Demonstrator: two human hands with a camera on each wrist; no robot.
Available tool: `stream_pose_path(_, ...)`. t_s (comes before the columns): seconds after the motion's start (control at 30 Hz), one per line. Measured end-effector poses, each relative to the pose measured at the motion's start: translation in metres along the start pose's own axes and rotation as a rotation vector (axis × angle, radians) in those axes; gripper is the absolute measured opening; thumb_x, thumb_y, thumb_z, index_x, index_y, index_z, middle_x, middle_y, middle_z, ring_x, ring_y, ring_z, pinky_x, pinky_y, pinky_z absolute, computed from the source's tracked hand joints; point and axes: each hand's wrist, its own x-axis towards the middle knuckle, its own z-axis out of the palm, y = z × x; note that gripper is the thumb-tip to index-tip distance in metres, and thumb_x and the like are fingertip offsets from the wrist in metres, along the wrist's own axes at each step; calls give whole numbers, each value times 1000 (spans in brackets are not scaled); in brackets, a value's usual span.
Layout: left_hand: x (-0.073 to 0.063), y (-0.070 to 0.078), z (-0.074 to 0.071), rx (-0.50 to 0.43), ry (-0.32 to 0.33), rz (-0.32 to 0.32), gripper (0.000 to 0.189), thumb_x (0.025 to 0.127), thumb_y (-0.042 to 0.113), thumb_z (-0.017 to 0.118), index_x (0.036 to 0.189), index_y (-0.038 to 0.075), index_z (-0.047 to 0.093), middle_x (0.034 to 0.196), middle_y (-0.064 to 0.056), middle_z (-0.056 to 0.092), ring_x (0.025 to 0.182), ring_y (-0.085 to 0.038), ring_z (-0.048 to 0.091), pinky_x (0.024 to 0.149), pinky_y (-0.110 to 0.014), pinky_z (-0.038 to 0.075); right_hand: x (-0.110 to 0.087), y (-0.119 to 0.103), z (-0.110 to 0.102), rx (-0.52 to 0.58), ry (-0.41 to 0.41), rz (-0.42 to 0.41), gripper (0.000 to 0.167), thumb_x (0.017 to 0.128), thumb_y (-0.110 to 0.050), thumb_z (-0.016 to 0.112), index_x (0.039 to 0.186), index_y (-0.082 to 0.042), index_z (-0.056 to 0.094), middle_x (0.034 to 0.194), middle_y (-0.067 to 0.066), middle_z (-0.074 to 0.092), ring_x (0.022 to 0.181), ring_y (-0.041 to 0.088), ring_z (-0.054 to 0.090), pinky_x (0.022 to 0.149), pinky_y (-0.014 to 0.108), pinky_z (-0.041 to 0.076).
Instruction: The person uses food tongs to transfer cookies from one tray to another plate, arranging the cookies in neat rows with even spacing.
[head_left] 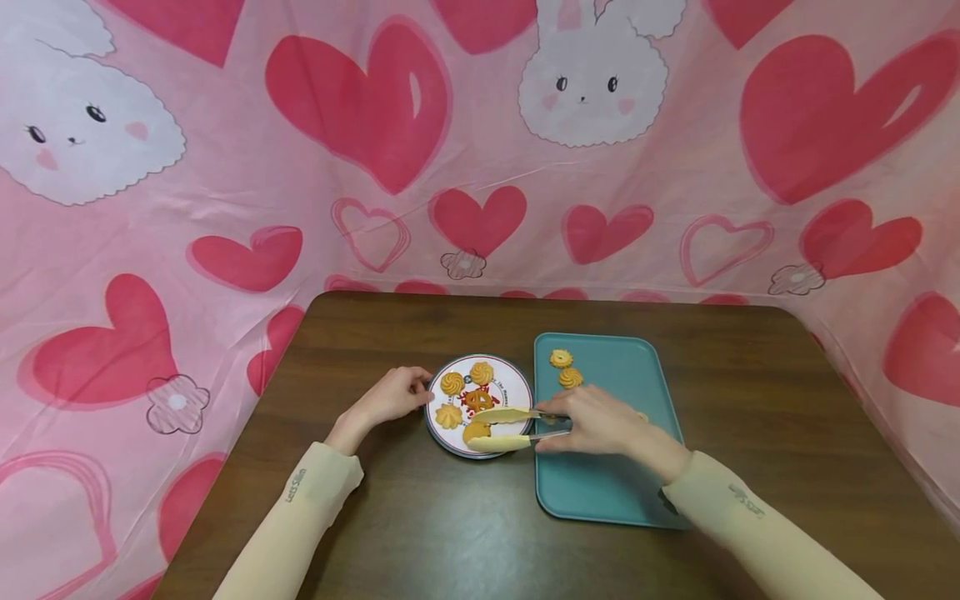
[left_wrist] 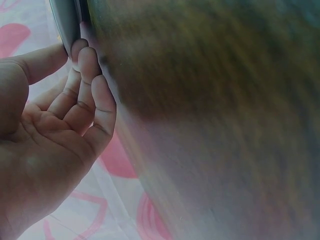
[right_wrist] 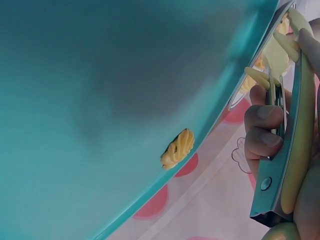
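My left hand [head_left: 390,393] pinches the left rim of a round white plate [head_left: 517,390], thumb above and fingertips beneath, as the left wrist view shows. Several piped golden butter cookies [head_left: 448,417] lie on that plate around a red printed design. My right hand [head_left: 600,421] grips metal tongs [head_left: 501,444] with pale yellow tips. The tips reach over the plate's near side, around a round cookie [head_left: 474,431] that they partly cover. In the right wrist view, fingers [right_wrist: 270,117] curl round the tongs' handle [right_wrist: 297,150].
A teal tray [head_left: 600,496] lies right of the plate, under my right hand. Two cookies [head_left: 571,377] sit near its far left corner, and another cookie [right_wrist: 178,149] shows near an edge in the right wrist view. A pink heart-print cloth [head_left: 480,125] hangs behind the brown table [head_left: 420,517].
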Motion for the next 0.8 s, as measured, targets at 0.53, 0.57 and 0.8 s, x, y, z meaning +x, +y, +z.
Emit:
stream_pose_path(0.53,0,-1,0,0,-3,27,35,92,10,70,122,-6,64,76,-2,60,63,-14,52,56,-28,42,4,-3,-4,-12,-30,20,61,81,-60,75,123,-16,73,108,-7,72,66,3,52,51,23,35)
stream_pose_path(0.57,0,-1,0,0,-3,26,35,92,10,71,122,-6,64,76,-2,60,63,-14,52,56,-28,42,4,-3,-3,-11,-30,19,61,81,-61,74,123,-16,73,109,-6,72,67,3,52,51,23,35)
stream_pose_path(0.8,0,0,0,-5,-2,15,36,92,11,71,123,-5,64,77,-2,61,63,-15,52,58,-30,44,4,-3,-3,-6,-34,22,62,81,-61,74,124,-16,72,110,-6,72,67,2,53,52,23,36)
